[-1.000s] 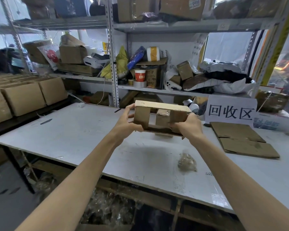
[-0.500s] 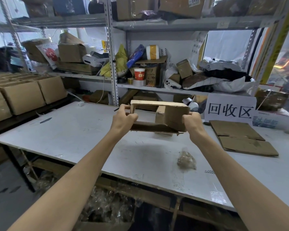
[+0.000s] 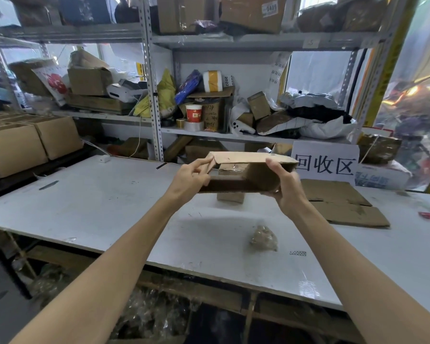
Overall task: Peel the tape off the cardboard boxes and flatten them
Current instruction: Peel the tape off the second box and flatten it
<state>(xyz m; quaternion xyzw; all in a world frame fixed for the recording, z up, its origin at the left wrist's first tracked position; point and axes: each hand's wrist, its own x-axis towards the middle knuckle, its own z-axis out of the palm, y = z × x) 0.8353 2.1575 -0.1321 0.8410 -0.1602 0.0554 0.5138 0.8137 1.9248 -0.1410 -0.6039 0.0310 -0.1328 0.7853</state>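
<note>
We hold the brown cardboard box (image 3: 256, 175) above the white table (image 3: 109, 207), long axis left-right: left hand (image 3: 191, 176) pinches one end, right hand (image 3: 287, 188) grips the other.

A white sign (image 3: 325, 166) reads "回收区"; a label (image 3: 269, 7) on a top-shelf box (image 3: 246, 19) reads "0409".

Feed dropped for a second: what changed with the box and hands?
The cardboard box has been squashed lower and skewed. The left hand moved from the left wall to pinch its upper left edge. The right hand still grips the right end; flattened cardboard and crumpled wad unmoved.
</note>
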